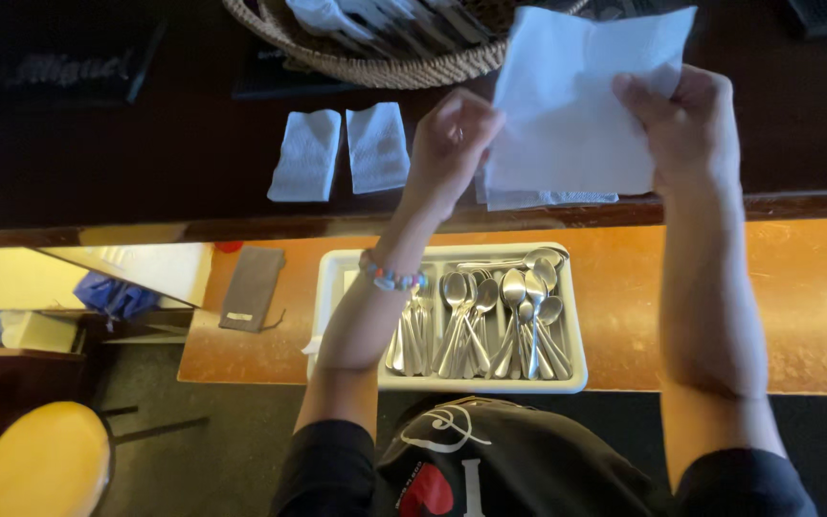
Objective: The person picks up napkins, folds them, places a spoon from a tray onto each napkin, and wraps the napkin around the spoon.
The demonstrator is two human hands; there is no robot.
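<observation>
Stool [42, 464] at the near left, yellow seat, nobody on it. Further right on the orange shelf lies a grey pouch [251, 287], and beside it a white tray [574, 325] full of spoons [519, 321] in their slots. Up on the dark counter [98, 163], two folded napkins [342, 151] lie side by side, each with its long axis running near to far. Behind them, a wicker basket [375, 65] holds what look like wrapped bundles.

Now the action: the left hand [450, 144] pinches the lower left edge of an open napkin [576, 101], fingers closed tight on the paper. The right hand [686, 120] has the right edge, thumb over the front, clamped as well. The sheet is held up flat between them, just above the counter, slightly tilted, its top corner toward the far right. It spans hand to hand, so neither one is nearer. Beneath it a small stack of napkins [547, 198] peeks out at the counter's near edge, directly under the sheet.
</observation>
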